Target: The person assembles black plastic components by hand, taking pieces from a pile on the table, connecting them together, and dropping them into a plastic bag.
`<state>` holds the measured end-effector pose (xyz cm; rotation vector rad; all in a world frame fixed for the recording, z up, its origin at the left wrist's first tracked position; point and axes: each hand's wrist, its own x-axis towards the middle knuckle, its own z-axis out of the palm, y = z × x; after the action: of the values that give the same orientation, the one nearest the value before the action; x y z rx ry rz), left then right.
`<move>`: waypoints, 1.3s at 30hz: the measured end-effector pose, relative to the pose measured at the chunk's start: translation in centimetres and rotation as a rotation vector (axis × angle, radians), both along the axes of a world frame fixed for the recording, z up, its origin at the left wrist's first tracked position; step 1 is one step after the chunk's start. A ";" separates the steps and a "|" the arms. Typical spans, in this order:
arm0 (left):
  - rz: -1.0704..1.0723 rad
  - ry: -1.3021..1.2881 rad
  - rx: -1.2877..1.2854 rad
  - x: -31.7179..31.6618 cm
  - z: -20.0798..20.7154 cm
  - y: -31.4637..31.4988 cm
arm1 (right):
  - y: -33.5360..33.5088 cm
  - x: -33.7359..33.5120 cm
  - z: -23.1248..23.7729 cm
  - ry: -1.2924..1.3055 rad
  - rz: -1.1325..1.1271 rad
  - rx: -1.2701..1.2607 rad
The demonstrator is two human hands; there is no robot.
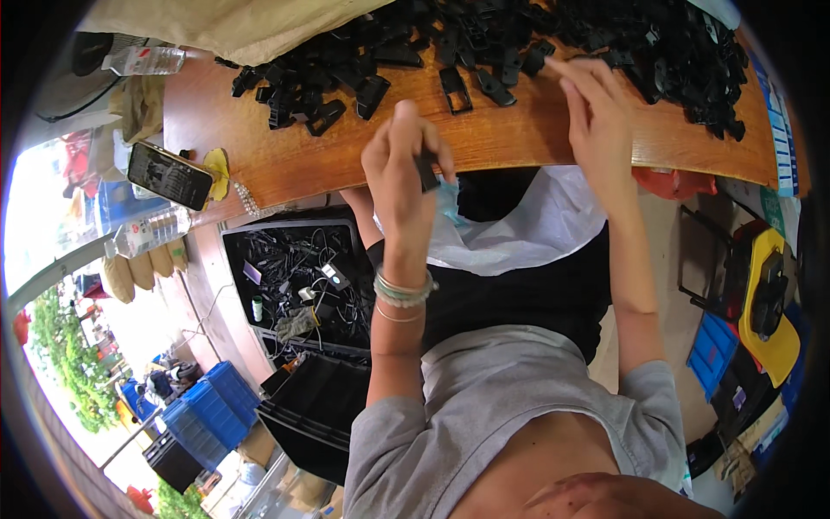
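Note:
My left hand (396, 173) is above the table's near edge, fingers curled round a small black plastic part (427, 171), mostly hidden in the grip. My right hand (600, 130) reaches over the wooden table (553, 130). Its fingers are stretched and apart, and the fingertips are at a black part (537, 57) on the edge of the pile. That pile of black plastic parts (475, 35) spreads along the far side. Several loose pieces lie nearer me, among them a rectangular black frame (454, 91) and a longer black piece (494, 87).
A phone (169, 176) lies at the table's left end beside a beaded string (247, 200). White plastic sheeting (527, 229) covers my lap. Black crates with cables (294, 277) stand at lower left. A yellow-and-black seat-like object (769, 307) is at right.

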<state>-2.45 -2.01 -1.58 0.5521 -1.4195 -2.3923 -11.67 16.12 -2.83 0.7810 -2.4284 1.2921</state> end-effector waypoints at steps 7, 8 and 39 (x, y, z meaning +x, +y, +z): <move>-0.280 0.144 -1.497 -3.3 -0.4 -3.1 | -0.7 -2.9 -0.6 0.363 -0.075 0.484; -0.352 -0.003 -1.505 -3.2 -0.1 -3.0 | -0.6 -3.0 -0.5 0.335 -0.056 0.457; -0.360 0.052 -0.283 0.7 1.8 2.2 | -0.2 4.0 1.9 0.145 0.335 -0.179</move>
<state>-1.71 0.20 0.25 0.1717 -1.9284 -2.3742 -7.72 15.88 -0.89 1.2204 -2.0963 1.4860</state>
